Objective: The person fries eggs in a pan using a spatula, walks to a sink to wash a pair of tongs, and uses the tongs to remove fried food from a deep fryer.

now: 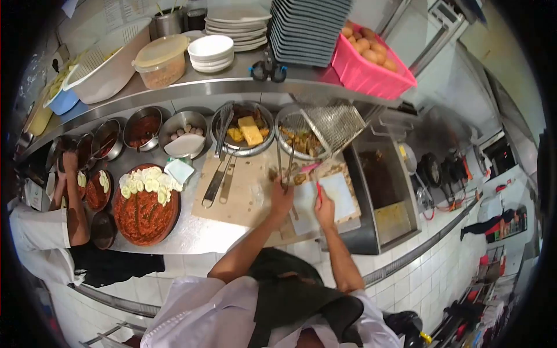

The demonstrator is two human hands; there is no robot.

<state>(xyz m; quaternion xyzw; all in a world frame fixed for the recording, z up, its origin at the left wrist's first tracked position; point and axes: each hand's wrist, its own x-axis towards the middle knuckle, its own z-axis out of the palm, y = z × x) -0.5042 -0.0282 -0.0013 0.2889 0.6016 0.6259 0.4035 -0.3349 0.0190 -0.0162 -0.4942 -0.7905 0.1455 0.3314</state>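
Observation:
My left hand point(282, 200) is closed around metal tongs point(285, 167), whose arms point up toward a steel bowl of browned food point(300, 132). To its right, my right hand point(325, 210) grips a thin red-handled tool point(318, 190); its working end is too small to make out. Beneath that hand lies a white board or sheet point(341, 194) on brown cardboard point(232, 200). A pink item point(310, 167) sits just above the sheet. A wire-mesh basket point(336, 126) rests tilted over the bowl's right side.
Left of the cardboard stand a round tray of red sauce point(145, 214) with sliced eggs and a bowl with yellow blocks point(250, 131). A fryer point(386, 191) is on the right. Overhead, a shelf point(232, 81) holds plates and a pink egg basket point(374, 66). A co-worker point(46, 238) works at far left.

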